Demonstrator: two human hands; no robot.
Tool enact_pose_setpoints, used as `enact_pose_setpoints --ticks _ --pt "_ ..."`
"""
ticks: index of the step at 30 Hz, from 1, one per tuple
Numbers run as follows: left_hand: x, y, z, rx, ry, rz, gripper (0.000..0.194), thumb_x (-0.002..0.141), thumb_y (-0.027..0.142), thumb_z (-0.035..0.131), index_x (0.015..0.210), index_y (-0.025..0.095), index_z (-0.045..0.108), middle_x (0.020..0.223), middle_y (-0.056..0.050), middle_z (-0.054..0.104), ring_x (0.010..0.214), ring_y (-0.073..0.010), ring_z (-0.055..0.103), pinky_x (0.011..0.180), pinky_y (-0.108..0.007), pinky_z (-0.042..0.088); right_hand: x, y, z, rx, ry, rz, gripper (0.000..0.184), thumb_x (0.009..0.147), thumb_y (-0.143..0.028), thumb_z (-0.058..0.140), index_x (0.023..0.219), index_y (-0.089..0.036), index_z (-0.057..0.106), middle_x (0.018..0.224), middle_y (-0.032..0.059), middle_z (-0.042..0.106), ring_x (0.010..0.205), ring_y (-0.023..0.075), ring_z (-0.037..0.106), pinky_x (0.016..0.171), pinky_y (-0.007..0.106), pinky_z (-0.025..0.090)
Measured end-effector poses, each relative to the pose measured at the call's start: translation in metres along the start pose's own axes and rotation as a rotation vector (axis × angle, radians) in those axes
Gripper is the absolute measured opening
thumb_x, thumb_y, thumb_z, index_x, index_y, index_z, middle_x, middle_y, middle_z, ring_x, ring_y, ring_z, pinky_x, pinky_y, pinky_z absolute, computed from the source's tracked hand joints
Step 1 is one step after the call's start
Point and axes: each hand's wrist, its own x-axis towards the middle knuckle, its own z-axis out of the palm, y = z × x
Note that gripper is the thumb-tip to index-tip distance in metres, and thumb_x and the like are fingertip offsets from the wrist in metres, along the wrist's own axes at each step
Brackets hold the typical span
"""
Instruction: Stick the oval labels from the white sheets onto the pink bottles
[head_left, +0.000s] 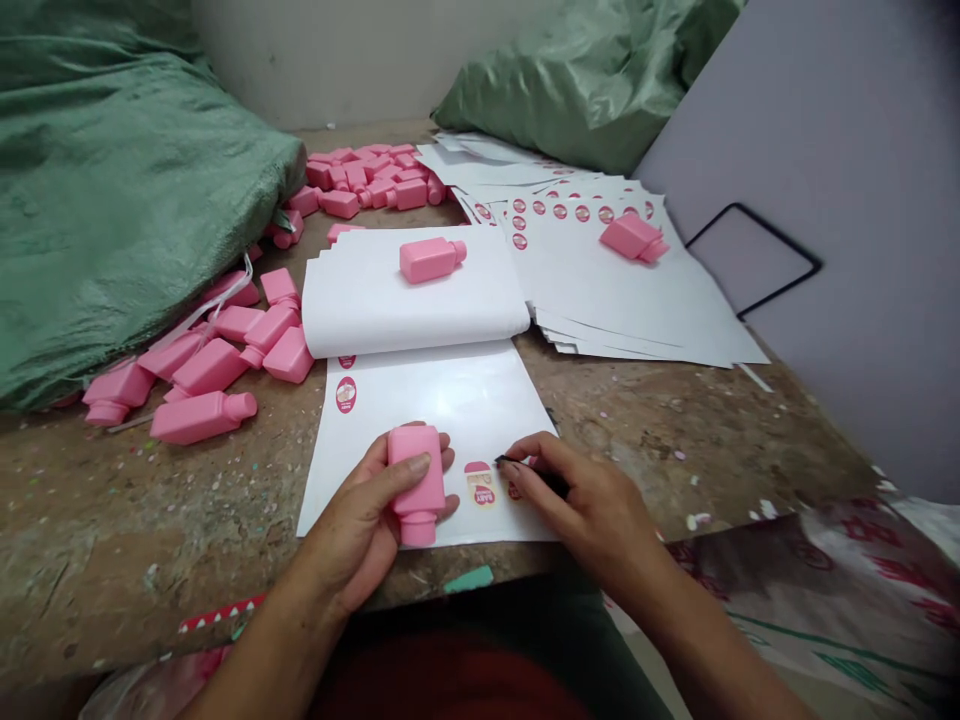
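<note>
My left hand (390, 500) grips a pink plastic bottle (418, 475), its neck pointing toward me and its flat side up. Below it lies a white sticker sheet (420, 390) with a few printed labels. Over that sheet, my right hand (577, 490) pinches a slim black pointed tool (551, 474); its exact kind is hard to make out. The tool's tip is just beside a "BABY" sticker (481, 485). Part of another label is covered by my right fingers. The sheet's upper portion is folded back, and a second pink bottle (431, 260) lies on the fold.
Loose pink bottles (217, 365) lie at left, with another heap (371, 178) at the back. Sticker sheets (637, 300) are stacked at right under one bottle (634, 238). Green sacks (135, 200) flank the worn wooden table (630, 400). A black metal loop (780, 235) juts from the wall.
</note>
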Motion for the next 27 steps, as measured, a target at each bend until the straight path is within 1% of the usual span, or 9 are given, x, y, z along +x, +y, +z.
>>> enact_pose_setpoints --ticks 4,7,10,12,16,19,22,24,27 --pt "-0.002 -0.003 0.002 0.017 0.008 0.038 0.037 0.077 0.021 0.074 0.112 0.02 0.062 0.125 -0.012 0.065 0.124 -0.0285 0.054 0.094 -0.043 0.053 -0.003 -0.001 0.004 -0.229 0.111 -0.14 0.02 0.092 -0.033 0.051 0.086 -0.024 0.067 0.067 -0.0008 0.071 0.054 0.0195 0.057 0.056 0.03 0.031" --pt "-0.004 -0.007 0.002 0.096 -0.015 0.063 0.044 0.075 0.025 0.076 0.117 0.022 0.06 0.118 -0.008 0.067 0.115 -0.0248 0.059 0.093 -0.037 0.051 -0.003 -0.003 0.008 -0.326 0.162 -0.223 0.018 0.093 -0.028 0.052 0.083 -0.023 0.065 0.064 -0.0014 0.07 0.051 0.0179 0.054 0.056 0.03 0.028" --pt "-0.006 -0.012 0.0 0.243 -0.066 0.063 0.05 0.074 0.03 0.078 0.119 0.025 0.059 0.103 -0.004 0.068 0.101 -0.0188 0.062 0.087 -0.028 0.049 -0.002 -0.004 0.011 -0.386 0.189 -0.247 0.017 0.093 -0.027 0.053 0.082 -0.022 0.065 0.06 -0.0013 0.068 0.05 0.018 0.054 0.06 0.031 0.029" --pt "-0.006 -0.013 0.0 0.276 -0.077 0.068 0.049 0.074 0.032 0.077 0.12 0.025 0.059 0.1 -0.003 0.068 0.098 -0.0175 0.062 0.084 -0.026 0.048 -0.002 -0.005 0.012 -0.401 0.188 -0.246 0.017 0.093 -0.027 0.052 0.082 -0.021 0.065 0.059 -0.0012 0.068 0.05 0.0182 0.054 0.061 0.032 0.03" --pt "-0.003 -0.01 0.0 0.186 -0.07 0.049 0.045 0.076 0.028 0.076 0.117 0.022 0.059 0.111 -0.007 0.068 0.11 -0.0224 0.061 0.092 -0.033 0.048 0.0 -0.006 0.009 -0.303 0.123 -0.171 0.018 0.092 -0.029 0.052 0.083 -0.022 0.066 0.065 0.0 0.07 0.053 0.0188 0.056 0.057 0.031 0.031" --pt "-0.002 -0.006 0.0 0.089 -0.047 0.02 0.042 0.076 0.023 0.075 0.115 0.018 0.06 0.116 -0.012 0.069 0.115 -0.0264 0.061 0.098 -0.038 0.048 0.002 -0.004 0.006 -0.153 0.031 -0.123 0.02 0.091 -0.033 0.052 0.085 -0.024 0.067 0.069 -0.0007 0.071 0.059 0.0195 0.062 0.057 0.029 0.038" --pt "-0.001 -0.003 0.0 -0.04 -0.021 0.005 0.035 0.081 0.02 0.069 0.114 0.014 0.06 0.116 -0.015 0.07 0.114 -0.0279 0.064 0.099 -0.04 0.05 0.0 -0.001 0.007 -0.096 0.025 -0.095 0.029 0.094 -0.036 0.047 0.1 -0.021 0.071 0.075 0.0028 0.074 0.065 0.0228 0.066 0.059 0.032 0.044" --pt "0.0 -0.002 -0.001 -0.106 0.001 0.003 0.031 0.085 0.019 0.064 0.115 0.013 0.059 0.118 -0.017 0.069 0.112 -0.0278 0.066 0.097 -0.039 0.053 -0.007 -0.001 0.007 -0.149 0.027 -0.112 0.037 0.093 -0.037 0.048 0.116 -0.018 0.07 0.083 0.0073 0.076 0.068 0.027 0.067 0.062 0.037 0.049" --pt "0.001 -0.001 -0.001 -0.157 0.04 0.016 0.031 0.089 0.019 0.06 0.118 0.01 0.058 0.121 -0.018 0.068 0.109 -0.0275 0.067 0.092 -0.036 0.056 -0.026 -0.007 -0.001 -0.147 -0.093 -0.167 0.04 0.089 -0.036 0.057 0.124 -0.021 0.069 0.096 0.0084 0.077 0.075 0.0302 0.069 0.07 0.043 0.053"
